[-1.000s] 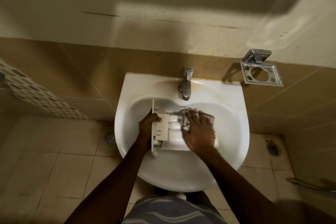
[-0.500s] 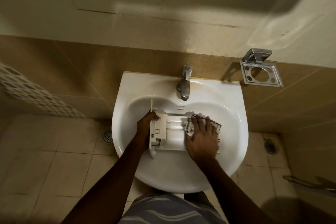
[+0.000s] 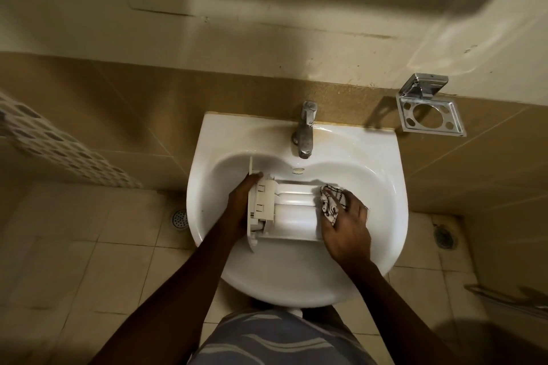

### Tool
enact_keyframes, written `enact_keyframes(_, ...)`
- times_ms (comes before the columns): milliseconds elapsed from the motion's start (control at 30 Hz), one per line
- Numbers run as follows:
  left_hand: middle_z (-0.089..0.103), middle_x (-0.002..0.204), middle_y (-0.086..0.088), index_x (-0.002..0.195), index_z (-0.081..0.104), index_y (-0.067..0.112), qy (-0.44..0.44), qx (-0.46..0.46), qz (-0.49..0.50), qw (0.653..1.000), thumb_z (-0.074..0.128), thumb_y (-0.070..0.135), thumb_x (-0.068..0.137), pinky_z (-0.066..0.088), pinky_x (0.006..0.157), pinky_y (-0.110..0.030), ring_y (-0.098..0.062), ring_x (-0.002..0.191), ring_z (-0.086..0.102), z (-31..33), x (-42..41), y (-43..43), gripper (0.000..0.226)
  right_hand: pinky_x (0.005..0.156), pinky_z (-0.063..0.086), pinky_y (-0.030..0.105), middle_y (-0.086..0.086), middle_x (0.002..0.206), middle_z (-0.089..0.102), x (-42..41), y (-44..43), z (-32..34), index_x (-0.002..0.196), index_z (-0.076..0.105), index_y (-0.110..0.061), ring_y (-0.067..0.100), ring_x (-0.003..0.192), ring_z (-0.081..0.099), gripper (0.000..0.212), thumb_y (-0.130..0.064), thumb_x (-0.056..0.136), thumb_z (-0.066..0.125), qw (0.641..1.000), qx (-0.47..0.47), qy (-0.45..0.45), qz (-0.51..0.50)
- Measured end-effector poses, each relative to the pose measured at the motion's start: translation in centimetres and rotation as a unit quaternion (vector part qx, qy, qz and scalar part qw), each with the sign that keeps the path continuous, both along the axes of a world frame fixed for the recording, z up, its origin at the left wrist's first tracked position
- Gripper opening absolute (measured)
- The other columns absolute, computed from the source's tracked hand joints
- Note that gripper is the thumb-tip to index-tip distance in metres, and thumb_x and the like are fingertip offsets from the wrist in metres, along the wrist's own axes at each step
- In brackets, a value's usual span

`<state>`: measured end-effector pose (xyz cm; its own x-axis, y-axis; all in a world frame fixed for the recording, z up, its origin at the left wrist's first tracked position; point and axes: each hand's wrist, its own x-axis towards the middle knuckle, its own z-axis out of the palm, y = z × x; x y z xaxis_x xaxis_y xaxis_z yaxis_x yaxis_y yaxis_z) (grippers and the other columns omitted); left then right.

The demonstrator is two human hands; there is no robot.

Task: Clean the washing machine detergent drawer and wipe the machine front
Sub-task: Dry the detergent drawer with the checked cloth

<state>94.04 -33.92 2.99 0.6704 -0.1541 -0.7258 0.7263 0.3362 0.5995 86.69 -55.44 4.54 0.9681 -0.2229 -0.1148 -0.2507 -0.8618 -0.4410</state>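
The white detergent drawer (image 3: 292, 213) lies on its side in the white sink (image 3: 296, 270), front panel to the left. My left hand (image 3: 240, 201) grips that front panel end. At the drawer's right end, my right hand (image 3: 345, 225) presses a white cloth with black markings (image 3: 330, 201) onto the plastic. The hand hides the drawer's right end and part of the cloth. The washing machine is not in view.
A metal tap (image 3: 305, 130) stands at the back of the sink, no water visible from it. A chrome holder (image 3: 430, 112) hangs on the tiled wall to the right. Floor drains sit at the left (image 3: 179, 218) and right (image 3: 443, 237).
My right hand has slid the cloth rightward along the drawer, from near its middle to its right end. The left hand has kept its hold on the front panel.
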Motion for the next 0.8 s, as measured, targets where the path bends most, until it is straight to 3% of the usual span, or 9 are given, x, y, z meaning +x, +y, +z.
enact_keyframes(100,0.067,0.099,-0.020,0.129,0.062,0.002,0.008,0.002,-0.029,1.000,0.053,0.073,0.085,0.056,0.062,-0.030,-0.026,0.073,0.066,0.9,0.4,0.4,0.084,0.096,0.046,0.050,0.004,0.142,0.043,1.0,0.8,1.2,0.139,0.049,-0.025,0.030,0.131,0.034,0.050,-0.049,0.095,0.047,0.998,0.017,0.030,-0.056)
enact_keyframes(200,0.064,0.121,-0.024,0.127,0.067,0.018,0.022,0.051,-0.116,0.992,0.043,0.099,0.063,0.052,0.096,-0.046,-0.034,0.106,0.061,1.5,0.5,1.4,0.106,0.096,0.040,0.046,0.004,0.138,0.046,2.3,0.5,3.2,0.127,0.056,-0.019,0.030,0.128,0.035,0.043,-0.045,0.096,0.043,0.991,0.049,0.092,-0.081)
enact_keyframes(233,0.066,0.124,-0.018,0.126,0.067,0.025,0.027,0.071,-0.139,0.987,0.037,0.100,0.062,0.053,0.095,-0.050,-0.036,0.112,0.061,2.1,0.3,1.7,0.103,0.095,0.039,0.046,0.004,0.136,0.047,2.7,0.2,4.1,0.123,0.057,-0.017,0.030,0.127,0.036,0.041,-0.045,0.097,0.041,0.989,0.052,0.114,-0.079)
enact_keyframes(367,0.068,0.116,-0.002,0.123,0.065,0.032,-0.068,0.138,-0.170,0.973,0.024,0.075,0.092,0.059,0.067,-0.043,-0.034,0.101,0.065,4.4,-0.9,1.8,0.067,0.093,0.039,0.043,0.007,0.123,0.057,4.3,-1.3,7.5,0.118,0.059,-0.019,0.034,0.120,0.046,0.048,-0.054,0.094,0.037,0.981,0.037,0.170,-0.089)
enact_keyframes(500,0.068,0.099,-0.017,0.098,0.063,0.025,-0.163,0.221,-0.178,0.945,0.033,0.053,0.104,0.060,0.068,-0.044,-0.028,0.078,0.067,4.8,-2.4,1.1,0.042,0.077,0.041,0.035,-0.001,0.089,0.064,5.6,-2.1,9.7,0.090,0.062,-0.021,0.027,0.091,0.059,0.045,-0.056,0.091,0.033,0.972,0.018,0.226,-0.056)
enact_keyframes(633,0.065,0.086,-0.008,0.097,0.063,0.012,-0.281,0.395,-0.121,0.866,0.034,0.040,0.105,0.054,0.081,-0.043,-0.016,0.078,0.061,4.1,-2.7,0.6,0.041,0.082,0.043,0.036,0.001,0.089,0.060,7.0,-2.4,10.6,0.091,0.060,-0.020,0.026,0.091,0.057,0.035,-0.051,0.087,0.044,0.955,0.037,0.294,-0.024)
enact_keyframes(667,0.067,0.084,-0.007,0.094,0.067,0.011,-0.298,0.386,-0.088,0.868,0.035,0.038,0.106,0.053,0.081,-0.038,-0.014,0.079,0.061,4.3,-2.7,0.3,0.044,0.083,0.045,0.036,0.003,0.091,0.062,7.3,-2.4,10.7,0.089,0.060,-0.019,0.026,0.090,0.058,0.034,-0.050,0.084,0.047,0.952,0.043,0.304,-0.018)
enact_keyframes(767,0.073,0.074,0.003,0.082,0.076,0.016,-0.240,0.261,0.010,0.935,0.040,0.038,0.105,0.050,0.070,-0.013,-0.003,0.069,0.067,5.5,-2.3,-0.8,0.047,0.079,0.048,0.035,0.010,0.094,0.066,7.9,-2.4,10.5,0.089,0.062,-0.015,0.027,0.088,0.063,0.041,-0.052,0.084,0.045,0.950,0.094,0.297,-0.024)
enact_keyframes(800,0.074,0.076,0.001,0.083,0.077,0.015,-0.218,0.244,0.024,0.945,0.042,0.042,0.103,0.049,0.069,-0.014,-0.005,0.071,0.068,5.8,-2.1,-1.0,0.049,0.079,0.049,0.036,0.010,0.096,0.067,8.0,-2.4,10.5,0.095,0.063,-0.014,0.027,0.088,0.064,0.046,-0.054,0.083,0.043,0.952,0.120,0.278,-0.033)
